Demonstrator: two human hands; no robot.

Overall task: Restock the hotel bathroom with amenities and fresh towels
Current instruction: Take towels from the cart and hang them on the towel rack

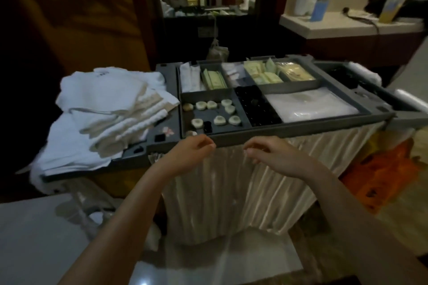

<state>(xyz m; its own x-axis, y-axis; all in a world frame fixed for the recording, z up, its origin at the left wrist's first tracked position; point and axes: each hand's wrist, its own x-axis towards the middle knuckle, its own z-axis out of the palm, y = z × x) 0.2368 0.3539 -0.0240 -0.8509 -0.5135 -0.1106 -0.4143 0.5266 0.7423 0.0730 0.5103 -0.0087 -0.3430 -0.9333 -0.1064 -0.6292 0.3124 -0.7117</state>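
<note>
Hovering side by side at the middle of the frame, the left hand point(195, 149) and the right hand point(266, 154) sit just below the near rim of the grey organiser tray point(301, 133) on top of a housekeeping cart. Both hands have loosely curled fingers and grip nothing. A small gap keeps them apart. Whether the left knuckles touch the rim cannot be told.

The amenities lie in the tray's compartments. Round wrapped soaps point(220, 120) are scattered in the lower-left compartment, closest to the left hand. Right of them is a narrow compartment of small black items point(257, 109), too dark to name. A clear plastic bag point(310, 105) with something white inside fills the lower-right compartment. Along the upper row, from left to right, sit white packets point(190, 77), green boxes point(214, 80), pale green sachets point(264, 74) and yellow packets point(294, 71).

A stack of folded white towels point(111, 109) rests on the cart top at the left of the frame, just beside the tray, with its lower layers hanging over the cart's edge. Under the tray hangs a cream pleated cloth point(231, 187), and an orange bag point(382, 173) shows at the right edge.

At the upper right of the frame a pale desk point(347, 28) carries a blue spray bottle point(320, 4) standing upright, with a white cup point(303, 4) just to its left.
</note>
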